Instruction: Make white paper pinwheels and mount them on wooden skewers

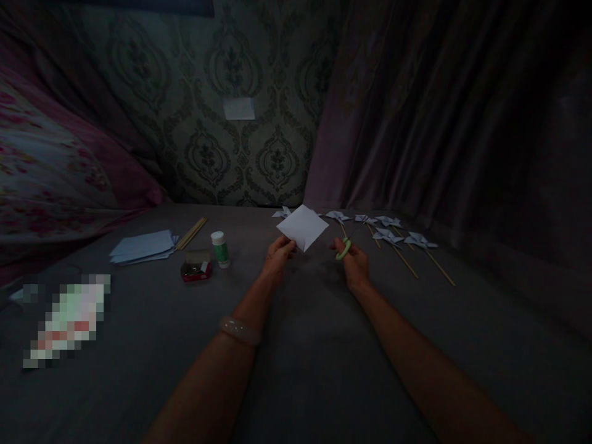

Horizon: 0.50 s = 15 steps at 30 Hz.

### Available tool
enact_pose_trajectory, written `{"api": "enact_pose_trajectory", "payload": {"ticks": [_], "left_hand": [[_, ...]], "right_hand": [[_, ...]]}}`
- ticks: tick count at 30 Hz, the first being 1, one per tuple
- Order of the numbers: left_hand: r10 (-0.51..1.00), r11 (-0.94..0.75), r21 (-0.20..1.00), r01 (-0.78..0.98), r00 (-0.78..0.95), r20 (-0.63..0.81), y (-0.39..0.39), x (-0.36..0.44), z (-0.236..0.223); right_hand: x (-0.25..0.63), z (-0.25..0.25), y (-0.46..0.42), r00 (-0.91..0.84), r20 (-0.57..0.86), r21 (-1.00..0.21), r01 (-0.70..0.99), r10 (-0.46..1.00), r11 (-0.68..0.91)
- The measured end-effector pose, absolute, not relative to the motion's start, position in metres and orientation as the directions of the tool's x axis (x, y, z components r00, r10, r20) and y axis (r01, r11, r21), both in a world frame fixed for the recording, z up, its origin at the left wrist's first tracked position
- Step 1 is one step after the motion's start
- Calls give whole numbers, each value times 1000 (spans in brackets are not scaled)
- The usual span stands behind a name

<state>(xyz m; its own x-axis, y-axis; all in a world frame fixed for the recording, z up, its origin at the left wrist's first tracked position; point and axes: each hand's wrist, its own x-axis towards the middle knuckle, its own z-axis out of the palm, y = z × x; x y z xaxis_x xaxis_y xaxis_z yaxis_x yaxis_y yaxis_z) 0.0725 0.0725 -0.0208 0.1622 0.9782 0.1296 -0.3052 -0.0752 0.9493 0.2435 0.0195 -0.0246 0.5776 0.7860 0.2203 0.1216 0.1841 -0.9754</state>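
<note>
My left hand (280, 251) pinches a white square of paper (303, 226) by its lower left edge, so that the sheet stands up with one corner pointing down. To the right of it, my right hand (356, 260) is closed round the light green handles of a pair of scissors (343, 248). The dark blades point up and away, apart from the paper, and are hard to make out. Beyond my right hand lie several white paper pinwheels (387, 237) on thin wooden sticks.
To the left stand a glue stick (221, 250) and a small open red box (196, 269) with small dark contents. Behind them are a stack of paper (143, 246) and several wooden sticks (191, 233). A blurred-out item (69, 320) lies nearer on the left. Curtains (398, 111) hang at the right.
</note>
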Motion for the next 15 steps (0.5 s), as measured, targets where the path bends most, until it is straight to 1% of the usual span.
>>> {"api": "enact_pose_trajectory", "payload": {"ticks": [4, 6, 12, 15], "left_hand": [[976, -57, 955, -291, 186, 115, 76, 74, -22], [971, -51, 956, -288, 209, 114, 76, 74, -22], [952, -75, 957, -280, 266, 153, 71, 75, -20], [951, -75, 956, -282, 268, 154, 70, 75, -20]], "right_hand": [[248, -29, 23, 562, 208, -973, 39, 801, 225], [250, -30, 25, 550, 177, -975, -18, 816, 223], [251, -32, 28, 450, 31, -973, -189, 892, 129], [252, -35, 29, 401, -7, -961, -255, 916, 104]]}}
